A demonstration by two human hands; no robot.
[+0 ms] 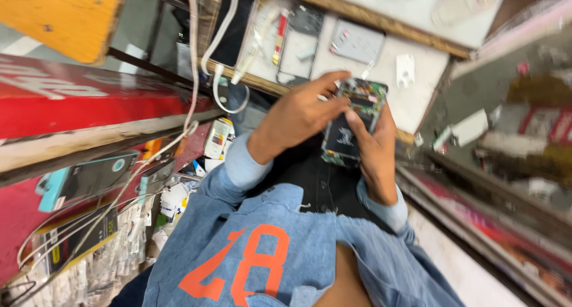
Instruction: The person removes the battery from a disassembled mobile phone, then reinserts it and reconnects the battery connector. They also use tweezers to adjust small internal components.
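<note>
Head view. The person sits at a white table (417, 98) with a wooden front edge and holds an opened phone (353, 121) above the lap, just short of that edge. The back cover is off: a green circuit board shows at the far end of the phone, and a dark flat battery fills the middle.

Left hand (298, 116): it comes in from the left side. The fingers curl over the top end of the phone, and the fingertips press at the board area. It is closed on the phone, and whether a small tool sits between the fingers cannot be told.

Right hand (376, 155): it cradles the phone from below and from the right side. The thumb lies across the battery face. The grip is narrow and firm on the phone body.

State of work, as a judgement: the phone is already opened and the internals are exposed. The board and the battery are still seated in the frame, so the inner work appears to be at an early or middle stage.

On the table beyond the hands lie a second opened phone (301, 42), a grey back cover (357, 42) and a dark phone (233, 27). A white cable (214, 51) hangs across them. Packaged accessories (83, 179) hang on the red display at the left.
</note>
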